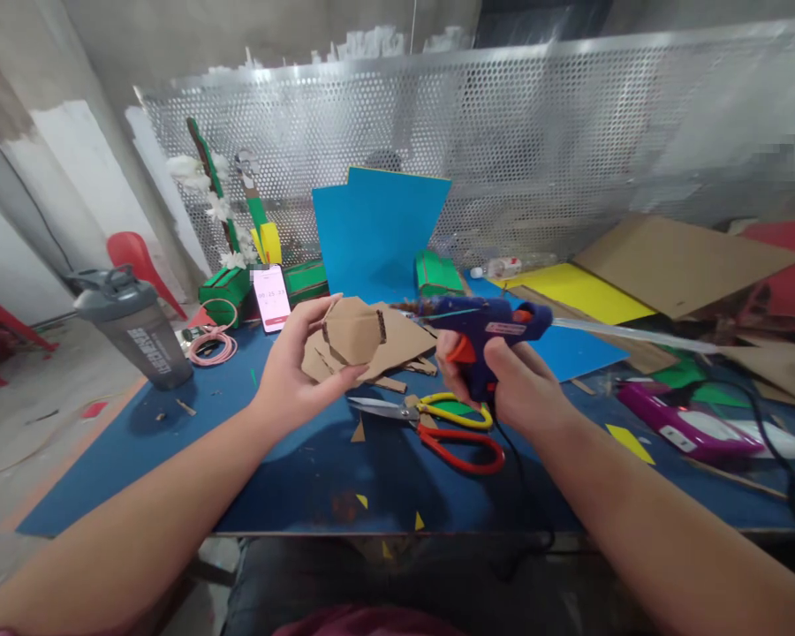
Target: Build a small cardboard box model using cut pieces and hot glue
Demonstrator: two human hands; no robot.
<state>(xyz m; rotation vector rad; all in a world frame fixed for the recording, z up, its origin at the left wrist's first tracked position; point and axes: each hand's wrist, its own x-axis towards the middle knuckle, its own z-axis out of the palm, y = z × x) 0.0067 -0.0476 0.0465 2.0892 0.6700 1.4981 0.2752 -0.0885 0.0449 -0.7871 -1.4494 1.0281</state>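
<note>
At a blue worktable (pixel 291 486), a person holds a small many-sided cardboard piece (pixel 354 331) in the left hand (pixel 298 362), just in front of the nozzle of a blue glue gun (pixel 483 322) gripped in the right hand (pixel 513 371). The left fingers curve along the upper and left edges while the thumb supports it from below, a hold that seems meant to leave the broad face and the ragged right edge clear. The right hand wraps the gun's handle, with at least one finger by the orange trigger; the level aim apparently brings the tip to that edge. A pale glue stick (pixel 636 336) juts from the back of the gun, and a dark cord drops from the grip. Scissors (pixel 460 442) with one yellow and one red handle lie between the forearms, probably for easy reach, while a lit phone (pixel 269 300) leans upright, seemingly so its screen can be read. Flat cardboard (pixel 407 340) lies behind the held piece, partly covered by it. Blur obscures the nozzle's tip, so whether it touches the cardboard cannot be told. The piece's far side is hidden, as are some left fingertips behind it, and a purple device (pixel 682 424) at right is crossed by a cable.
</note>
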